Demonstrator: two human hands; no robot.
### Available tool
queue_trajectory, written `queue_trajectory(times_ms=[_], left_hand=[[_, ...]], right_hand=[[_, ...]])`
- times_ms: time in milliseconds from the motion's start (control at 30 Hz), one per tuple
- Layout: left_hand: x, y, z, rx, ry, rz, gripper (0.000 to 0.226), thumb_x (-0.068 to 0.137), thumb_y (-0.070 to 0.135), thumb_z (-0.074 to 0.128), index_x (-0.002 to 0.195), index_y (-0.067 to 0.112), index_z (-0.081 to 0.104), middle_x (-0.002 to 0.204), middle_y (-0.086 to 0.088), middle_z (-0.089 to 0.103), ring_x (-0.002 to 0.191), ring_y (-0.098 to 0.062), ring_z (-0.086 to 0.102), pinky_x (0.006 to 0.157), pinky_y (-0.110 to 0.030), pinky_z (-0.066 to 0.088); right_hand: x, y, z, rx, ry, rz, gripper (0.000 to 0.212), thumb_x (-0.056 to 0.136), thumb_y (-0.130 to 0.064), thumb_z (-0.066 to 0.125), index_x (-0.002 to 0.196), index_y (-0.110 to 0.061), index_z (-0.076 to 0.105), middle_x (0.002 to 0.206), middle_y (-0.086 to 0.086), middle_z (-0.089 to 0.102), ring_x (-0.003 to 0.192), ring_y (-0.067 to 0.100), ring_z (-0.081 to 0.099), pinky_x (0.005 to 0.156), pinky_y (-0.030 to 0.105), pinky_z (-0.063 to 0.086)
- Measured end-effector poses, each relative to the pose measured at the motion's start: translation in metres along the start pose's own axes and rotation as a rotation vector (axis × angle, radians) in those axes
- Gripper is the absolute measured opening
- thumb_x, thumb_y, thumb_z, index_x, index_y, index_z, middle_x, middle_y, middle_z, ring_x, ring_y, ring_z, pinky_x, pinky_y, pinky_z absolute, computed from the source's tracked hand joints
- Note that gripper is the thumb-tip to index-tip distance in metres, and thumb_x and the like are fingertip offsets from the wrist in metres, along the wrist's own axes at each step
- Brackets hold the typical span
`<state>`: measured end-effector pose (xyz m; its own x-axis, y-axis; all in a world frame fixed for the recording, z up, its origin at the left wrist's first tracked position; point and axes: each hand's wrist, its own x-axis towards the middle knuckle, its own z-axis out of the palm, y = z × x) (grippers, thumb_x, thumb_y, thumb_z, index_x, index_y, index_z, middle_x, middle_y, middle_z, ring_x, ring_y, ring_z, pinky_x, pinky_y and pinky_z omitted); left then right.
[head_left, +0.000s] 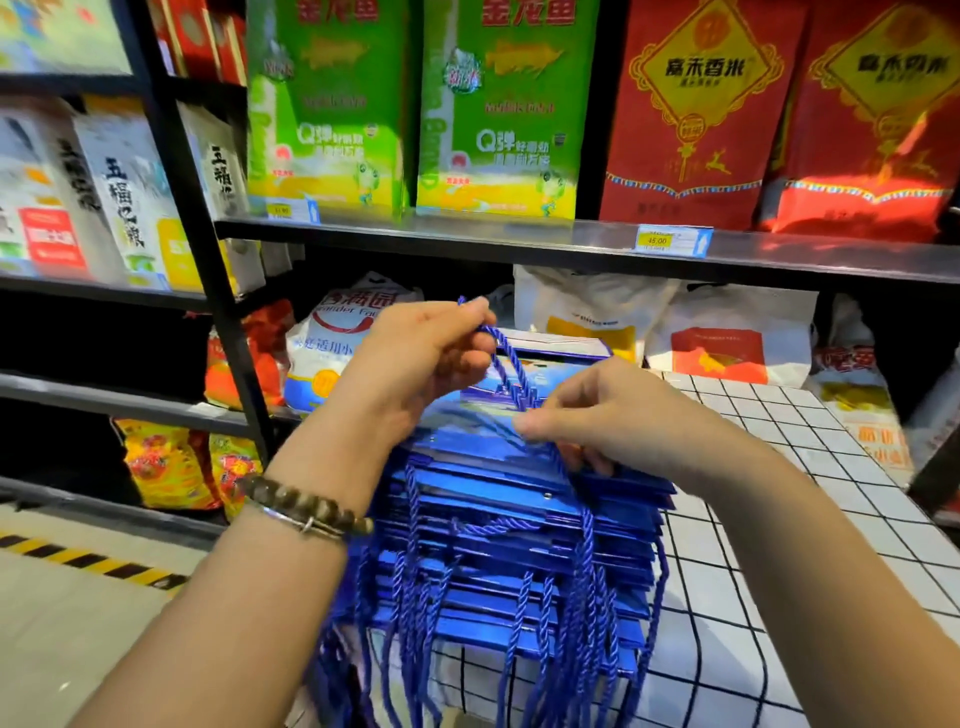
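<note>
**Hanging cords (415, 649) near, both hands on one handle**

Closest to me, the hanging cords spill over the near edge of the stack of blue bags (519, 525), which sits on the white tiled counter (753, 519) (its bare tiles run off to the right). My left hand (415, 358), beaded bracelet (306, 509) on the wrist, is raised over the far left part of the stack and pinches the blue cord handle (506, 364) between thumb and curled fingers. That cord runs down to the right onto the top bag, where my right hand (613, 410) pinches it too, fingertips pressed together. On the far shelf (467, 234), green rice bags (498, 104) stand left of red rice bags (696, 114), with a yellow price tag (670, 240) on the shelf edge.
</note>
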<state>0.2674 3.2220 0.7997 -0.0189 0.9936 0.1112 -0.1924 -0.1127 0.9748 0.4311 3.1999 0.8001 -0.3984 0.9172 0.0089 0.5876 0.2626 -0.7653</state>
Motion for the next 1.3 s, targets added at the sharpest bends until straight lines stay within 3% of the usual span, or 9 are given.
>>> queue_trajectory(times_ms=[100,233,300,433,500,733,933,1167,1300], left_hand=[[0.008,-0.007,-0.008,-0.111,0.073,-0.073,0.018,0.091,0.019,0.054,0.076,0.012,0.060,0.046,0.007,0.058,0.037,0.001,0.049,0.044,-0.013,0.047],[0.009,-0.009,-0.016,-0.061,0.076,-0.079,0.021,0.092,0.023,0.052,0.081,0.009,0.061,0.050,0.003,0.062,0.039,-0.005,0.052,0.048,-0.015,0.048],[0.006,-0.006,-0.025,0.163,0.057,-0.059,0.022,0.092,0.027,0.052,0.083,0.010,0.063,0.058,0.000,0.067,0.046,-0.008,0.057,0.053,-0.018,0.048],[-0.006,-0.010,-0.056,0.976,0.006,0.100,0.013,0.087,0.032,0.059,0.081,0.024,0.067,0.081,0.006,0.070,0.075,-0.007,0.061,0.077,-0.025,0.046],[-0.019,-0.015,-0.065,1.093,-0.055,0.084,0.008,0.085,0.033,0.060,0.080,0.031,0.065,0.086,0.011,0.069,0.084,-0.006,0.061,0.082,-0.024,0.045],[-0.059,-0.024,-0.055,1.225,-0.079,0.114,0.035,0.075,0.063,0.049,0.091,0.038,0.068,0.091,0.016,0.067,0.085,-0.002,0.058,0.074,-0.026,0.047],[-0.070,-0.022,-0.048,1.228,-0.109,0.171,0.049,0.068,0.064,0.054,0.106,0.036,0.067,0.108,0.019,0.066,0.100,0.002,0.057,0.089,-0.027,0.046],[-0.067,-0.026,-0.050,1.109,-0.071,0.257,0.040,0.068,0.063,0.058,0.091,0.033,0.073,0.094,0.023,0.068,0.091,0.004,0.060,0.084,-0.029,0.049],[-0.068,-0.027,-0.050,1.070,-0.046,0.319,0.039,0.070,0.063,0.063,0.088,0.030,0.074,0.078,0.030,0.064,0.084,0.005,0.059,0.077,-0.019,0.047]], right_hand=[[0.003,-0.003,0.000,0.056,-0.046,-0.030,0.025,0.077,-0.022,0.070,0.056,-0.012,0.062,0.042,-0.002,0.055,0.034,0.006,0.040,0.037,0.013,0.031],[0.012,-0.011,-0.001,0.133,-0.051,-0.037,0.021,0.082,-0.015,0.064,0.062,-0.009,0.060,0.052,0.001,0.061,0.038,0.009,0.052,0.036,0.016,0.035],[0.020,-0.013,0.000,0.227,-0.022,-0.026,0.016,0.083,-0.009,0.062,0.067,-0.006,0.060,0.058,0.006,0.064,0.043,0.010,0.058,0.039,0.016,0.042],[0.029,-0.014,0.008,0.359,-0.007,-0.001,0.017,0.083,0.000,0.060,0.067,-0.005,0.055,0.062,0.011,0.065,0.047,0.010,0.064,0.046,0.018,0.050],[0.031,-0.015,0.014,0.383,-0.015,0.006,0.017,0.078,0.007,0.063,0.067,-0.004,0.056,0.055,0.008,0.065,0.047,0.011,0.065,0.048,0.017,0.051],[0.024,-0.017,0.032,0.280,0.000,-0.094,0.017,0.077,0.006,0.065,0.070,-0.009,0.061,0.048,0.000,0.062,0.047,0.006,0.061,0.044,0.013,0.046],[0.013,-0.011,0.035,0.243,0.021,-0.147,0.010,0.077,0.002,0.066,0.074,-0.007,0.064,0.060,0.010,0.066,0.056,0.014,0.063,0.052,0.020,0.049],[0.012,-0.006,0.029,0.220,0.053,-0.199,0.019,0.076,0.004,0.066,0.067,-0.013,0.064,0.048,-0.002,0.064,0.050,0.008,0.062,0.053,0.018,0.051],[0.014,-0.005,0.028,0.188,0.064,-0.203,0.021,0.077,0.005,0.066,0.068,-0.014,0.062,0.048,-0.003,0.064,0.049,0.007,0.062,0.052,0.017,0.052]])
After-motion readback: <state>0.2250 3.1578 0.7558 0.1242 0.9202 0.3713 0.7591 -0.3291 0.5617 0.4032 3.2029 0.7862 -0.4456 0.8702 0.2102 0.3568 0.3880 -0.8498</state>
